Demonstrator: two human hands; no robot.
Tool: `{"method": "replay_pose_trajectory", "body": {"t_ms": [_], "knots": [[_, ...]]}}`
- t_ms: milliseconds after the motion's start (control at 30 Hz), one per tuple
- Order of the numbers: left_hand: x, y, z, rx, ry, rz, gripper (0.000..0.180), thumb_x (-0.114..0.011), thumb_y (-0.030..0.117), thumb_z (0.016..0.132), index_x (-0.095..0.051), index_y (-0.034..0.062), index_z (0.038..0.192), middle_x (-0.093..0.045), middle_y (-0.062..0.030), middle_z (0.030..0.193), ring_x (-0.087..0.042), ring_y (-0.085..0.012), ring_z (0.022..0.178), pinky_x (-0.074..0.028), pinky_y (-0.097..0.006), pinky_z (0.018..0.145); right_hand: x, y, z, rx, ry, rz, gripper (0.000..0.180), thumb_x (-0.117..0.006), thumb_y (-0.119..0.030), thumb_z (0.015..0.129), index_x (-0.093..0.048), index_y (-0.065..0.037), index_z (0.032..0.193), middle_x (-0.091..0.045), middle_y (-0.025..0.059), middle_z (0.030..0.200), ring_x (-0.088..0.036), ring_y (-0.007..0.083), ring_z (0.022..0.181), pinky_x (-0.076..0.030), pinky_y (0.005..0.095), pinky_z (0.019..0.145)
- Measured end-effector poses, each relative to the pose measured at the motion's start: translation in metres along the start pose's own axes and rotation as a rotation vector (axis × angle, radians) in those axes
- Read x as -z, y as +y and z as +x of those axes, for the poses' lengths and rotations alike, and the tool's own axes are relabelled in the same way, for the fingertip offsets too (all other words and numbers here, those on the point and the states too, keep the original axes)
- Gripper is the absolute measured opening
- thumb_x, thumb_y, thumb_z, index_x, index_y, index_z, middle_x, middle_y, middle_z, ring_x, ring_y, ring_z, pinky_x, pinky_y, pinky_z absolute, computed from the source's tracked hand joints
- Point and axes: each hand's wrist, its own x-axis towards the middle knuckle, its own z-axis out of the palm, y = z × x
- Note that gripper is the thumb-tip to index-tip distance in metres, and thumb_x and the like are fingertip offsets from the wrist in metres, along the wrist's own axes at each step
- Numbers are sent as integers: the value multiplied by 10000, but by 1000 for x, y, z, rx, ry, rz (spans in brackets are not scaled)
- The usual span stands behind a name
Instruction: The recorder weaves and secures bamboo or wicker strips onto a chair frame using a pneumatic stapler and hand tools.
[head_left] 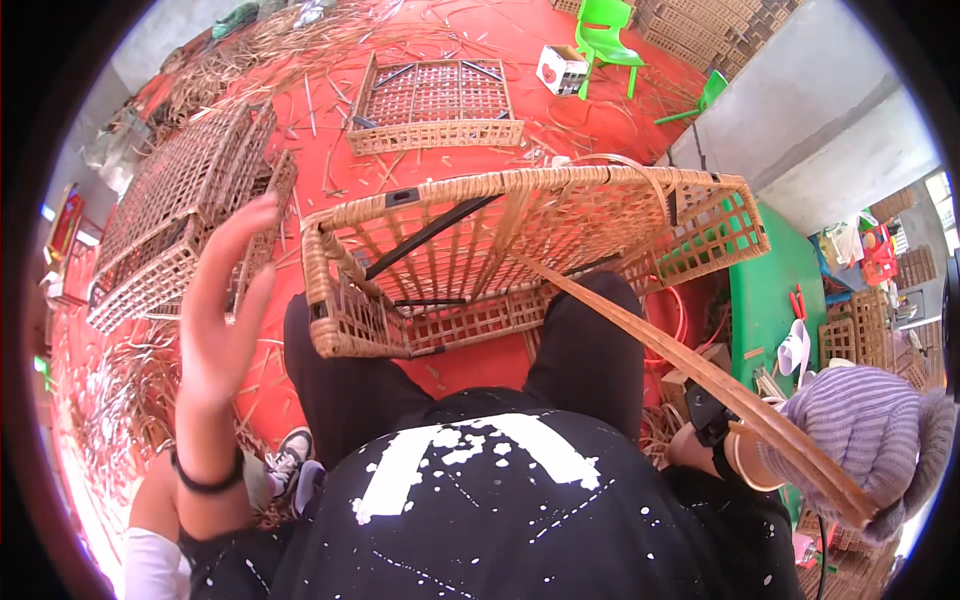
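A shallow woven rattan basket frame (520,185) with black corner bars stands tilted on its edge at my knees. From its lattice a long, flat rattan strip (680,350) runs down to the right. My right hand (865,435), in a grey-purple knitted glove, is closed on the strip's far end, out at the right side. Its fingertips are partly hidden by the glove's folds. My left hand (225,310) is bare and raised left of the basket, apart from it. Its fingers are stretched out, slightly blurred, with nothing in them.
Another rattan frame (435,105) lies ahead on the red floor (320,120). Stacked frames (180,205) stand at left, near heaps of loose strips (130,400). To the right are a green table (770,300) with red-handled scissors (797,302), a concrete wall (800,110) and a green chair (605,40).
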Motion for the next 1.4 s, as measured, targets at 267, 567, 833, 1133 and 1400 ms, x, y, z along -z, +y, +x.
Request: {"method": "replay_pose_trajectory", "body": {"t_ms": [267, 567, 833, 1133, 1400], "knots": [[-127, 24, -40, 404, -713, -656, 312, -569, 132, 893, -549, 16, 1181, -604, -132, 1127, -606, -228, 1015, -469, -325, 886, 33, 25, -15, 117, -30, 21, 471, -492, -205, 894, -220, -182, 510, -198, -65, 425, -202, 47, 322, -173, 243, 355], [-304, -96, -6, 530, 8, -504, 455, -569, 163, 906, -415, 11, 1306, -567, -156, 1214, -574, -230, 1095, -441, -336, 930, 55, -29, -53, -25, 158, -36, 97, -536, -34, 811, -505, 0, 726, -431, -2, 421, -379, 42, 309, -331, 199, 307], [-314, -104, -11, 509, -57, -632, 411, -603, 170, 904, -485, 3, 1261, -601, -84, 1133, -566, -146, 1053, -454, -273, 866, 98, -37, -99, 145, 997, -631, 145, -463, -9, 905, -464, -48, 765, -328, -31, 527, -282, 36, 394, -201, 191, 378], [-307, -101, -12, 518, 75, -572, 358, -632, 228, 860, -614, -43, 1094, -670, -181, 984, -656, -210, 898, -490, -302, 788, 98, 98, -69, -270, 492, -2079, 205, -672, -55, 813, -616, -38, 1009, -587, 103, 1081, -587, 212, 933, -475, 312, 792], [-312, -93, -5, 604, 51, -663, 350, -634, 224, 843, -626, -23, 1090, -679, -166, 960, -657, -215, 890, -489, -309, 783, 113, 251, -89, -1071, 401, -1089, 255, -584, -138, 855, -619, -11, 1074, -656, 175, 964, -667, 254, 769, -514, 321, 704]]}}
